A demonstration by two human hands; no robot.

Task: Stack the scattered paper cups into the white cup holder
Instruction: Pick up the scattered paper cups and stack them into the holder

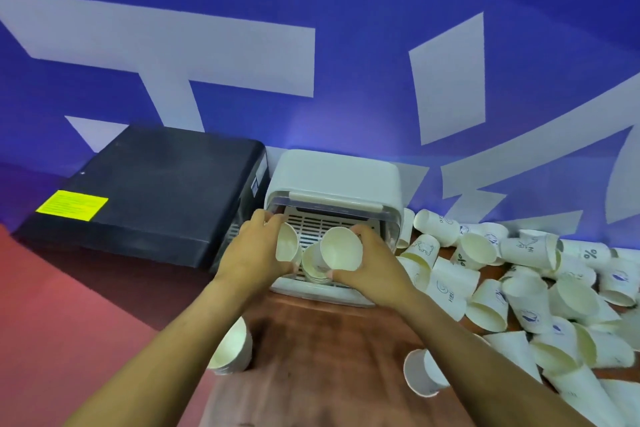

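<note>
Left hand (254, 250): grasps a paper cup (286, 242) at the cup holder's mouth.
Right hand (372, 262): grasps a second cup (341, 248) there.
White cup holder (337, 180): on the desk (329, 357), lid raised, cups inside.
Scattered cups (540, 284): piled to its right.
Black box (145, 191): left of holder.

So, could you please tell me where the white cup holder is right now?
In the head view, the white cup holder sits at centre against the blue wall, right of the black box, with scattered paper cups on its right.
</note>
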